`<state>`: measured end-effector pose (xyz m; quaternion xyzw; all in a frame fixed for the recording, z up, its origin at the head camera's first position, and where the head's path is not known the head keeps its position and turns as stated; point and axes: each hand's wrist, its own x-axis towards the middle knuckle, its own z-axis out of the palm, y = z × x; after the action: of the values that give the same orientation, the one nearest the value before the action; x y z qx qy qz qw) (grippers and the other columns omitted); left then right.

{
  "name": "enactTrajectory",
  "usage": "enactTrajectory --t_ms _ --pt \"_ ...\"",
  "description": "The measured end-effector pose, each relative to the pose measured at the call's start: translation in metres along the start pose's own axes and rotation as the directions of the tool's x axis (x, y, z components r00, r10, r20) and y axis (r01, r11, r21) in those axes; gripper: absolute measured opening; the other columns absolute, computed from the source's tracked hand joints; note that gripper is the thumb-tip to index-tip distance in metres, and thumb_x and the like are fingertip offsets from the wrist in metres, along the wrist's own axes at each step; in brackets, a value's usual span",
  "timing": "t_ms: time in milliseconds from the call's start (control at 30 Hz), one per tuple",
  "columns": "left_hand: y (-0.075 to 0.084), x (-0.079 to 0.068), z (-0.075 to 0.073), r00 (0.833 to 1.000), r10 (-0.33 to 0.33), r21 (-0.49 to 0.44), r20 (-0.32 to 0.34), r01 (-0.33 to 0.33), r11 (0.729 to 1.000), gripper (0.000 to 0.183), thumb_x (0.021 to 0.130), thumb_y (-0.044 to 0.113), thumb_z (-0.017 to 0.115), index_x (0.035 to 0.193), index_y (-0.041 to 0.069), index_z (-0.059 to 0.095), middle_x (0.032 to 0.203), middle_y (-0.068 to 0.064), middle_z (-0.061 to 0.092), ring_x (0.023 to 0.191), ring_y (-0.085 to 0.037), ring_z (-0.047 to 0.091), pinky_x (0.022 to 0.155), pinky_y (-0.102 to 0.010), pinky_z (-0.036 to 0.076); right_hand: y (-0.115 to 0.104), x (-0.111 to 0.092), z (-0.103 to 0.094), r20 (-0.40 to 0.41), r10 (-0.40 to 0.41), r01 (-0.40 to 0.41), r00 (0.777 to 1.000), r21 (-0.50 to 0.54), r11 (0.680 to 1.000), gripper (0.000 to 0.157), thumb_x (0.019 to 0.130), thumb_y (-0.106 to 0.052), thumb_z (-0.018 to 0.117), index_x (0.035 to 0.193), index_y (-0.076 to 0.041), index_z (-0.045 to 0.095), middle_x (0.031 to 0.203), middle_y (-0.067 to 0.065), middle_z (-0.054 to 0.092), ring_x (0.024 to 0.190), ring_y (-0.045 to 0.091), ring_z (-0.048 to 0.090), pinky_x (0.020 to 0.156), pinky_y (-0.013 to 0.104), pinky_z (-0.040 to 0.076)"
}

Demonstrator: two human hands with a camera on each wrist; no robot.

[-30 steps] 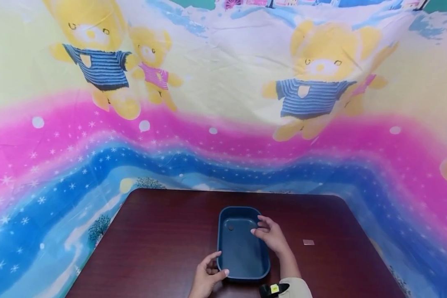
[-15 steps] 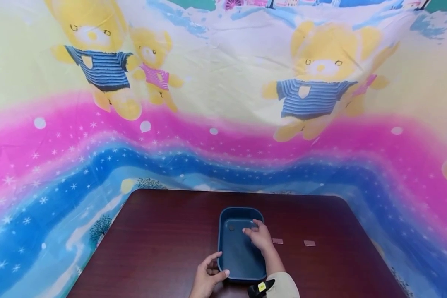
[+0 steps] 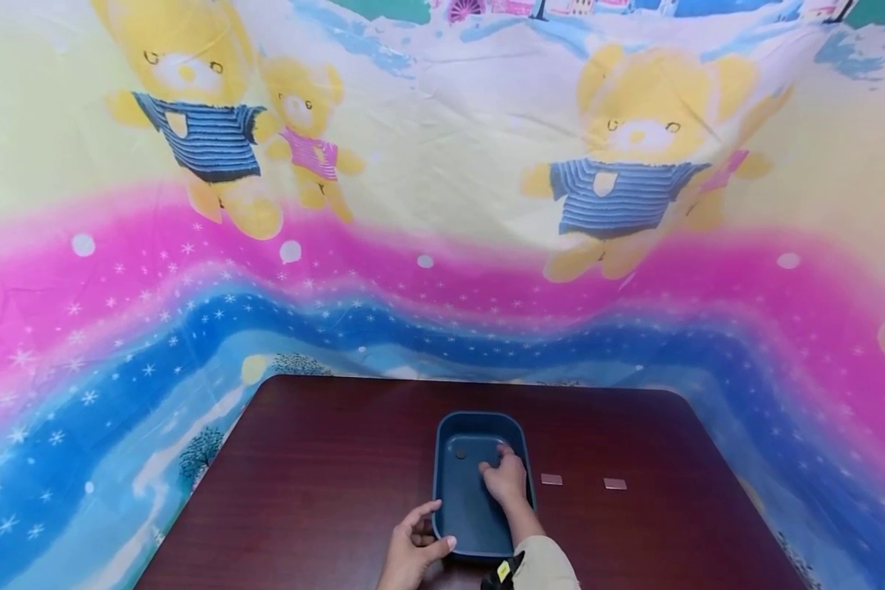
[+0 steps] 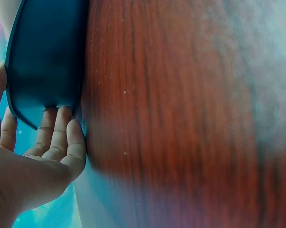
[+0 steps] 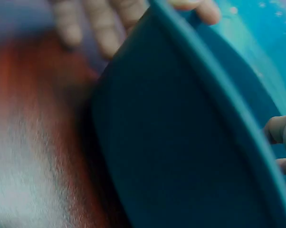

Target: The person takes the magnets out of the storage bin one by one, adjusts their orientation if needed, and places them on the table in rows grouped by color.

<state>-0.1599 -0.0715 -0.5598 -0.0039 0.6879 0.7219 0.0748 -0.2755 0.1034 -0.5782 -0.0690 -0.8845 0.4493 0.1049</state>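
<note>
A dark blue rectangular plastic tray (image 3: 468, 524) stands on the table, its long side running away from me. My left hand (image 3: 411, 547) grips its near left corner. In the left wrist view, several fingers (image 4: 60, 135) lie against the tray's outer wall. My right hand (image 3: 507, 479) reaches over the right rim into the tray, thumb and fingers bent near the floor; whether they pinch anything is hidden. Toward the far left of the tray floor lies a small dark round piece (image 3: 460, 453). The right wrist view mostly shows the tray's outer wall (image 5: 171, 128), with right fingertips (image 5: 276, 129) beyond the rim.
Two small flat pinkish rectangular pieces lie on the brown wooden table (image 3: 324, 467) to the right of the tray: a nearer piece (image 3: 551, 479) and a farther piece (image 3: 615, 484). Behind the table hangs a printed bear curtain (image 3: 442, 205).
My right hand has moved left from the tray's right rim and down into it. This uncovers the nearer pinkish piece on the table. My left hand has kept its hold.
</note>
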Motion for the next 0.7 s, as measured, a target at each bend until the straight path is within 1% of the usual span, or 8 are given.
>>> enactTrajectory --t_ms 200,300,400,500,567,633,700 --pt "0.000 0.000 -0.001 1.000 0.017 0.002 0.004 -0.017 1.000 0.055 0.070 0.012 0.071 0.119 0.004 0.049 0.092 -0.022 0.053 0.071 -0.022 0.056 0.059 -0.032 0.047 0.000 0.004 0.003 0.062 -0.049 0.056 0.997 -0.126 0.990 0.054 0.074 -0.014 0.062 0.121 0.004 0.043 0.113 0.028 0.039 0.089 0.036 0.048 0.070 0.045 0.040" --pt "-0.001 0.000 0.000 1.000 0.017 -0.007 0.009 -0.017 1.000 0.054 0.070 0.011 0.070 0.119 0.005 0.049 0.092 -0.022 0.053 0.071 -0.023 0.057 0.059 -0.033 0.047 0.003 0.009 0.002 0.103 -0.063 0.079 0.993 -0.159 0.984 0.055 0.075 -0.014 0.062 0.122 0.006 0.042 0.114 0.029 0.038 0.090 0.037 0.048 0.071 0.045 0.041" --pt "-0.002 0.000 0.000 1.000 0.020 -0.025 0.011 -0.019 1.000 0.054 0.070 0.010 0.070 0.119 0.005 0.049 0.092 -0.023 0.053 0.071 -0.024 0.057 0.060 -0.035 0.047 0.004 0.013 0.001 0.143 -0.084 0.109 0.986 -0.176 0.978 0.054 0.074 -0.014 0.063 0.119 0.008 0.044 0.111 0.029 0.040 0.087 0.035 0.049 0.070 0.044 0.041" --pt "-0.002 0.000 0.000 1.000 0.019 -0.037 0.012 -0.019 0.999 0.054 0.070 0.010 0.071 0.119 0.006 0.049 0.092 -0.024 0.052 0.071 -0.025 0.057 0.061 -0.036 0.047 0.006 0.013 0.000 0.181 -0.097 0.129 0.979 -0.171 0.977 0.047 0.071 -0.012 0.065 0.112 0.006 0.051 0.106 0.026 0.043 0.084 0.031 0.049 0.069 0.042 0.042" --pt "-0.003 0.000 0.000 1.000 0.021 -0.041 0.012 -0.020 0.999 0.055 0.069 0.009 0.071 0.119 0.005 0.049 0.092 -0.024 0.053 0.071 -0.025 0.057 0.061 -0.036 0.048 0.007 0.013 0.000 0.215 -0.117 0.151 0.970 -0.147 0.978 0.042 0.069 -0.010 0.066 0.107 0.003 0.055 0.103 0.022 0.047 0.083 0.029 0.050 0.068 0.041 0.042" --pt "-0.003 0.000 0.001 1.000 0.026 -0.038 0.008 -0.026 0.999 0.055 0.069 0.009 0.071 0.119 0.005 0.049 0.091 -0.024 0.053 0.071 -0.024 0.057 0.060 -0.035 0.048 0.009 0.011 -0.001 0.267 -0.140 0.172 0.953 -0.101 0.980 0.040 0.069 -0.008 0.067 0.105 0.001 0.056 0.099 0.018 0.051 0.083 0.026 0.050 0.067 0.039 0.042" --pt "-0.003 0.000 0.001 0.999 0.035 -0.027 0.001 -0.035 0.999 0.054 0.069 0.009 0.071 0.118 0.005 0.050 0.091 -0.024 0.053 0.070 -0.024 0.057 0.059 -0.033 0.048 0.009 0.010 -0.002 0.333 -0.162 0.188 0.929 -0.048 0.981 0.039 0.069 -0.007 0.068 0.106 0.000 0.056 0.095 0.015 0.053 0.083 0.025 0.050 0.067 0.038 0.042"
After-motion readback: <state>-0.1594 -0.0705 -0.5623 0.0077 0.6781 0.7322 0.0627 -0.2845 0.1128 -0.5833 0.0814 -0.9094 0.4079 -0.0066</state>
